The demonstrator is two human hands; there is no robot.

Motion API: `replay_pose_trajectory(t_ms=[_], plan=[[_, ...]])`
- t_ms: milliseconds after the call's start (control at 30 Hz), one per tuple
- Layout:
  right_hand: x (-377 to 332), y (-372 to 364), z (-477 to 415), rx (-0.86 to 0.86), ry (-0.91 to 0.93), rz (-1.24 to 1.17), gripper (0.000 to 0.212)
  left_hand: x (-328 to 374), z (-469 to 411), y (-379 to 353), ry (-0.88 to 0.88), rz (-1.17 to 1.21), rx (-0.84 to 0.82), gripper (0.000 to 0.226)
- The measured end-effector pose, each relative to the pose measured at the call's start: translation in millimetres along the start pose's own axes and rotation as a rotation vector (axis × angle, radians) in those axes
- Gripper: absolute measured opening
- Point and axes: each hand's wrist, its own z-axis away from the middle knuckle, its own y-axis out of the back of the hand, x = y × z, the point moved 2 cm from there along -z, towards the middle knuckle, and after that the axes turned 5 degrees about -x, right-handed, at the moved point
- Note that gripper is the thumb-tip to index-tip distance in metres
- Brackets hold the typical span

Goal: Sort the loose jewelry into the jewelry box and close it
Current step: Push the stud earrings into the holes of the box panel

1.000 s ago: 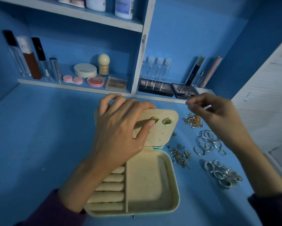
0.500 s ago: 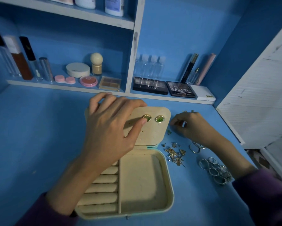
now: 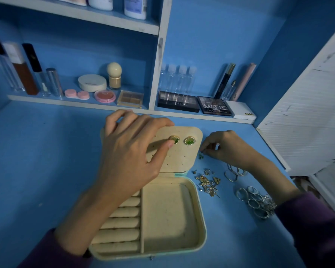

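Jewelry box (image 3: 168, 219) open near the table's front edge, two green earrings (image 3: 182, 140) pinned in lid, left hand (image 3: 131, 151) spread on lid gripping nothing, right hand (image 3: 226, 147) fingertips pinched, contents unclear.

Setting: home vanity or dressing nook, all surfaces painted blue, white shelving (image 3: 159, 55) fixed against the back wall. Evidence on lower shelf: lip gloss tubes (image 3: 30, 66), round compact (image 3: 92, 82), pink blush pan (image 3: 105, 95), contact lens case (image 3: 77, 94), eyeshadow palette marked MATTE (image 3: 214, 108), small clear bottles (image 3: 177, 78). Blue tabletop (image 3: 37, 161) carries an open cream jewelry box (image 3: 170, 215) with loose rings (image 3: 256, 204) beside it, consistent with personal grooming space.
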Motion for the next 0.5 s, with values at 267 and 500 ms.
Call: replay_pose_trajectory(t_ms=[267, 500], plan=[[0.0, 2.1, 2.3, -0.005, 0.001, -0.021, 0.011, 0.7, 0.3, 0.1, 0.003, 0.000, -0.003, 0.019], [1.6, -1.8, 1.8, 0.017, 0.000, 0.000, 0.010, 0.1, 0.1, 0.5, 0.002, 0.000, -0.005, 0.020]])
